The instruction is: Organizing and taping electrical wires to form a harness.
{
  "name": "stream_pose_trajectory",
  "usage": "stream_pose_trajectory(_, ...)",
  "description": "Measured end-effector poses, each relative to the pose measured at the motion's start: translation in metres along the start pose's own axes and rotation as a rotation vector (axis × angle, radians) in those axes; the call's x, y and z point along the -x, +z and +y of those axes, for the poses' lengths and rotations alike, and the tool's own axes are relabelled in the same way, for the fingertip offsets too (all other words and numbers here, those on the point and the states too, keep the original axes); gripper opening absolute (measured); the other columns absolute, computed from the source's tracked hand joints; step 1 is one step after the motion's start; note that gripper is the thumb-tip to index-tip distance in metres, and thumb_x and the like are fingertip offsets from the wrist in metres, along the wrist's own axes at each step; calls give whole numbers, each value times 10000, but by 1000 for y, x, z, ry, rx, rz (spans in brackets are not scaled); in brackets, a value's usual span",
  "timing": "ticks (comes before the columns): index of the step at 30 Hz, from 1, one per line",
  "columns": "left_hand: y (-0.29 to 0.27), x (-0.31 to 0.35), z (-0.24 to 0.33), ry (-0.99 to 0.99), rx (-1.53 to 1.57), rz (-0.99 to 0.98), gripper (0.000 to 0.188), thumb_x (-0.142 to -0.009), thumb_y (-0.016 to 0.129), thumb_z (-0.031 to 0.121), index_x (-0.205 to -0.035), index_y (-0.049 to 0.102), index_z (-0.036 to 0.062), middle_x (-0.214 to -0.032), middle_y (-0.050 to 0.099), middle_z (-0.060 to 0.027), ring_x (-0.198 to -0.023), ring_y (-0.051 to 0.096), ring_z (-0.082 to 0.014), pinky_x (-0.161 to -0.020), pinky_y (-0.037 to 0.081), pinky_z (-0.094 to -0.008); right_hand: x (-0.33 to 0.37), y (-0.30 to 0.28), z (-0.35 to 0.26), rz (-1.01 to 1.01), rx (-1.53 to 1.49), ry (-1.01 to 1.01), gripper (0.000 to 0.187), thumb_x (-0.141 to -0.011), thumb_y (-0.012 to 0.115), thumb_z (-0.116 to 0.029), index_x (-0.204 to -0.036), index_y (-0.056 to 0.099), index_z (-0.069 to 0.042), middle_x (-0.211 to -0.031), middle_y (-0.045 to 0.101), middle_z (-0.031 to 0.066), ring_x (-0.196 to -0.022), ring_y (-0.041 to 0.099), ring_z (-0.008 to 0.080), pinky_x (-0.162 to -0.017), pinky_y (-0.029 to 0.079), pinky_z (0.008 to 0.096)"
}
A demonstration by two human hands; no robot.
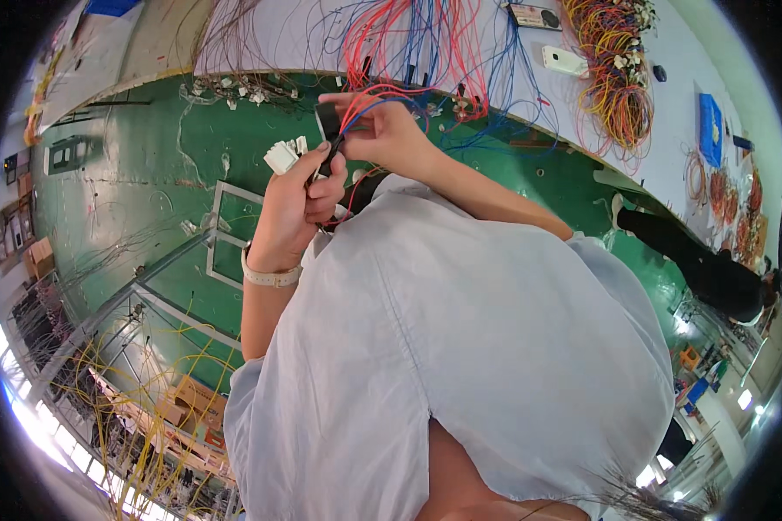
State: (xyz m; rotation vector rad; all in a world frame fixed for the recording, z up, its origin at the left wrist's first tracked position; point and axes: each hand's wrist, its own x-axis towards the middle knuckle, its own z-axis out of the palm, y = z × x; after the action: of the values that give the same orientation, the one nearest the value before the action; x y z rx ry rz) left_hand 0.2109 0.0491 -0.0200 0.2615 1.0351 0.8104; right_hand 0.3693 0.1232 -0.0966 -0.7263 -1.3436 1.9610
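In front of my chest, my left hand (295, 204) is closed round a wire bundle, wrapped in black (331, 154) where it leaves the fingers. White plastic connectors (285, 156) stick out beside its thumb. My right hand (391, 137) is bent round the upper end of the bundle, its fingertips on what looks like a roll of black tape (328, 122). Red and blue wires (362, 106) run past the right fingers toward the table. Its palm side is partly hidden, so the exact grip is hard to make out.
Ahead is a pale table (278, 39) bearing loose red and blue wires (417, 39), a yellow and orange wire heap (617, 104), a white phone-like device (565, 61) and a blue tray (710, 130). A metal frame (213, 230) stands at left. Another person (712, 269) is at right.
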Motion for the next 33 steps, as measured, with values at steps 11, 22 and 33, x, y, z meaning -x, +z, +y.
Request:
stream_pose_trajectory(11,5,13,-5,241,-584,186,166,-955,508,175,-896,566,31,-667,488,36,-543,350,-15,-482,277,-194,28,-18,-5,-300,111,301,238,-813,463,-63,-984,593,38,-1086,577,54,-960,537,84,-817,439,251)
stream_pose_trajectory(22,14,23,-4,45,-560,118,282,-972,471,271,-975,605,22,-701,539,21,-585,397,-42,-496,294,-199,69,-1,-54,-115,100,366,243,-908,534,-53,-1140,580,6,-985,642,50,-907,584,105,-823,465,263)
stream_pose_trajectory(33,17,-13,-27,155,-646,-145,135,-866,646,140,-873,566,31,-706,551,25,-546,423,-52,-481,347,-223,98,3,-59,169,286,297,188,-924,509,-60,-1068,598,23,-924,630,18,-849,545,60,-765,450,228)
